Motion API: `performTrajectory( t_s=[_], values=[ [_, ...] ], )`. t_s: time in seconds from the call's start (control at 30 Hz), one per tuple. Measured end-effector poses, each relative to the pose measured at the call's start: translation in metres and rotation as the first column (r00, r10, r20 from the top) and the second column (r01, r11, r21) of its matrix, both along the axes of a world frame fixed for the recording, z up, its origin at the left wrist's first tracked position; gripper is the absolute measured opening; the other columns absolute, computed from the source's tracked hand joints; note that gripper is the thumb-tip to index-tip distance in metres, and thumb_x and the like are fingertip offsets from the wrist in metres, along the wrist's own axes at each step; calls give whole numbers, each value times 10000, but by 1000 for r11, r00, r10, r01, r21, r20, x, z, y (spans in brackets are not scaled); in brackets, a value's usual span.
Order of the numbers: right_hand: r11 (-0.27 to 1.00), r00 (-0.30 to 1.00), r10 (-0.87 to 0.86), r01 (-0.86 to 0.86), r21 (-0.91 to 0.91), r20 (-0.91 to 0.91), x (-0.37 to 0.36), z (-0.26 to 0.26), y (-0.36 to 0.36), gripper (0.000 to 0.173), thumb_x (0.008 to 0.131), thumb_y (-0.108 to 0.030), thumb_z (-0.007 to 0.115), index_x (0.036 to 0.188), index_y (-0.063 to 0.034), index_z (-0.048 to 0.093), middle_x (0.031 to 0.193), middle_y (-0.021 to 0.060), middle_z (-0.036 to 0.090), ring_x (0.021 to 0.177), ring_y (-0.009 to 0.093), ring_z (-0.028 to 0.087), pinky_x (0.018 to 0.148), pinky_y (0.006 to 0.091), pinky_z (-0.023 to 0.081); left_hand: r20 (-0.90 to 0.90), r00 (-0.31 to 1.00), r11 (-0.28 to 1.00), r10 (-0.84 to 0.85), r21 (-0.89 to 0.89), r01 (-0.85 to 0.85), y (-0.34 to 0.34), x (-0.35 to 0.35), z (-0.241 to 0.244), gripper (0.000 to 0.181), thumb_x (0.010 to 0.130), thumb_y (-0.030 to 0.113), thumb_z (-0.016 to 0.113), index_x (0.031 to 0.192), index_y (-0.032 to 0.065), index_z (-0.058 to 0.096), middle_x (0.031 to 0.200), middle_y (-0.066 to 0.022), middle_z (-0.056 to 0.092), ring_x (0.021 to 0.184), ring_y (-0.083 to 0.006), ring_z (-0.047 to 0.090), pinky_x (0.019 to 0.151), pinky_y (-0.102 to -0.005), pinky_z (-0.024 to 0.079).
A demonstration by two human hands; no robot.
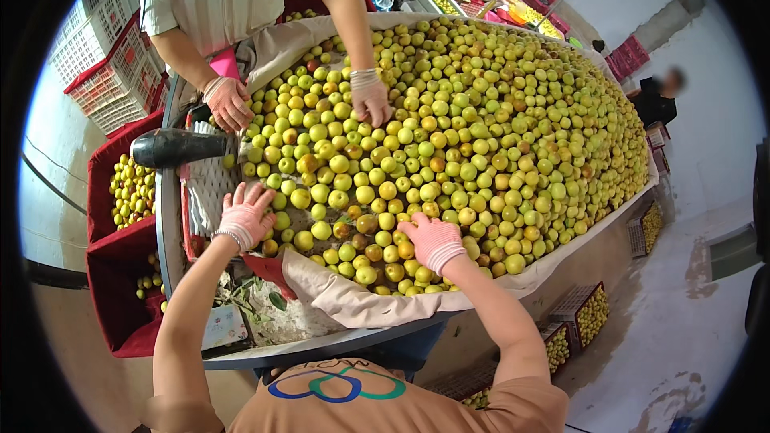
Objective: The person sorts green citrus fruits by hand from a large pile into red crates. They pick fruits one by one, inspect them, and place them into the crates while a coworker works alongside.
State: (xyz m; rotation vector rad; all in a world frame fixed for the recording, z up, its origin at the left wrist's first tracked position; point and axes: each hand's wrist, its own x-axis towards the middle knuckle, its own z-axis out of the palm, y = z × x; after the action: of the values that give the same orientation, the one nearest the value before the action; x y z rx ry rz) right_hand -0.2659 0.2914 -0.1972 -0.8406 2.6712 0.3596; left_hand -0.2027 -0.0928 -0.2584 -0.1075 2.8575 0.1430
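A broad heap of green-yellow jujubes [469,120], some with brown blush, covers a table lined with pale cloth [361,307]. My left hand [245,219], in a thin pale glove, has its fingers spread at the heap's left edge, beside a white netted chute [207,192]. Palm down on the near side of the fruit lies my gloved right hand [434,242]; its fingertips touch jujubes and the underside is hidden. Across the table, a co-worker's two gloved hands are among the fruit, one near the chute [228,103], the other farther right [370,99].
A black tapered object [177,147] juts over the table's left rim [163,228]. Below are red-lined bins [123,288] with jujubes. White crates [114,42] are stacked at upper left; filled crates [577,307] stand on the floor at right. Other people are farther back.
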Motion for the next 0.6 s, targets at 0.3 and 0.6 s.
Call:
performTrajectory(
  t_s=[0.3, 0.6],
  values=[
    [373, 993, 103, 13, -928, 56, 35, 6, -64, 291, 924, -238, 651, 1184, -107, 642, 1157, 143, 665, 1078, 327, 624, 966, 416, 495, 702, 682, -872, -207, 183, -454, 164, 33, 28, 572, 923, 567, 608, 1331, 179, 512, 1334, -84, 510, 1203, -313, 510, 928, -610, 503],
    [970, 959, -244, 242, -30, -144, -38, -31, 4, 293, 917, -221, 584, 1204, -161, 584, 1146, 129, 625, 1083, 318, 623, 887, 452, 544, 714, 674, -911, -187, 131, -391, 136, -2, 3, 455, 904, 530, 663, 1101, 124, 600, 965, -98, 638, 833, -284, 641, 682, -439, 615]
  ],
)
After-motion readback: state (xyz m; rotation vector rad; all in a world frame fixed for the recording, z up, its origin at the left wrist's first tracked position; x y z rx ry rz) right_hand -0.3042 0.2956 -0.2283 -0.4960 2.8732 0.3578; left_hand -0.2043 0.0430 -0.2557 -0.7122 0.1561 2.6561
